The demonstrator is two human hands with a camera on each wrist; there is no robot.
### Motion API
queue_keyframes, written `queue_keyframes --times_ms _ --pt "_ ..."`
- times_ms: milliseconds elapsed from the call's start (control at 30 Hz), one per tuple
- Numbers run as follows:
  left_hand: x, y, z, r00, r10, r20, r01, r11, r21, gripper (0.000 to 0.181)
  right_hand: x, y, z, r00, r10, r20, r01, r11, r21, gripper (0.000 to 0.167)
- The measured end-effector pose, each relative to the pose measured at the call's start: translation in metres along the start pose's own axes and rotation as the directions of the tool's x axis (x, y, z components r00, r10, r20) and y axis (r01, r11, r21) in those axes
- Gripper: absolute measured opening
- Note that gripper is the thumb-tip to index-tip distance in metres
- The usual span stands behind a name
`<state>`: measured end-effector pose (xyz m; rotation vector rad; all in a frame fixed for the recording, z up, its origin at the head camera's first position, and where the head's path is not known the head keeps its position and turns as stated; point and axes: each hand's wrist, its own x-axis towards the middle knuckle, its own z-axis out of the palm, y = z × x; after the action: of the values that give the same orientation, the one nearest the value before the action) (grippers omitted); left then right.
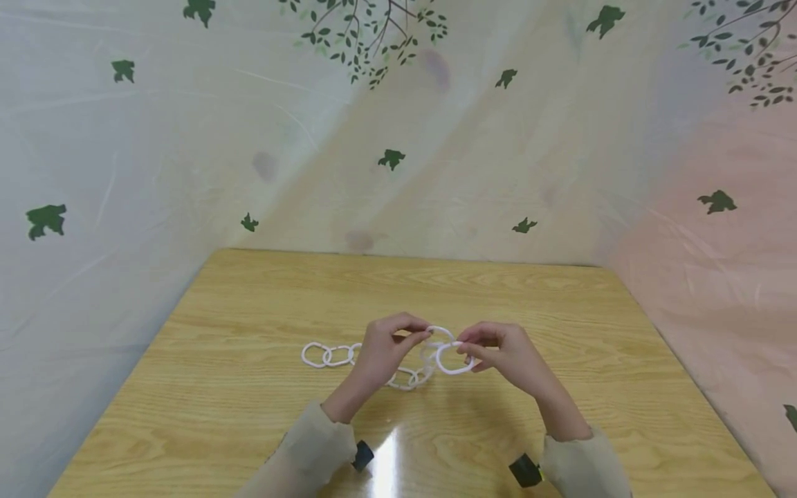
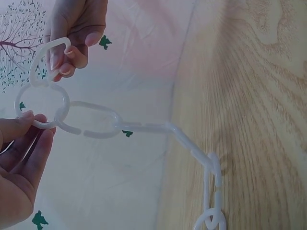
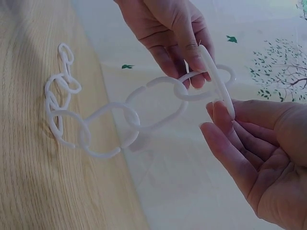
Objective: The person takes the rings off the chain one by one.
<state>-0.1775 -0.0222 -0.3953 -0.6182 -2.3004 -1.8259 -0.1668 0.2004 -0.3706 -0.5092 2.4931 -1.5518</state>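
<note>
White plastic links form a chain (image 1: 333, 355) that lies partly on the table and rises to the hands. In the head view the left hand (image 1: 386, 349) pinches the raised end ring (image 2: 64, 98) between thumb and fingers. The right hand (image 1: 507, 353) holds another white link (image 3: 218, 81) by its edge, thumb on one side and fingers on the other. In the left wrist view this link (image 2: 34, 62) meets the left hand's ring at its top; whether they are fully hooked I cannot tell. Several links hang from the left hand's ring down to the table.
The wooden table (image 1: 249, 297) runs back to a pale cloth wall (image 1: 324, 180) printed with green leaves and branches. Small black objects (image 1: 526, 471) sit near both sleeves. A bright reflection shows at the table's front.
</note>
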Motion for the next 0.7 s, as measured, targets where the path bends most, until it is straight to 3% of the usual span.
queue_keyframes --times_ms 267,700 --pt "-0.003 -0.001 0.0 1.0 0.007 -0.006 -0.007 1.0 0.011 0.009 -0.004 0.001 0.0 0.998 -0.035 -0.06 0.034 0.999 -0.031 0.017" --pt "-0.007 -0.003 0.001 1.0 -0.018 -0.013 0.018 1.0 0.007 0.011 -0.01 0.01 -0.005 0.986 -0.008 -0.165 -0.004 0.997 -0.071 0.016"
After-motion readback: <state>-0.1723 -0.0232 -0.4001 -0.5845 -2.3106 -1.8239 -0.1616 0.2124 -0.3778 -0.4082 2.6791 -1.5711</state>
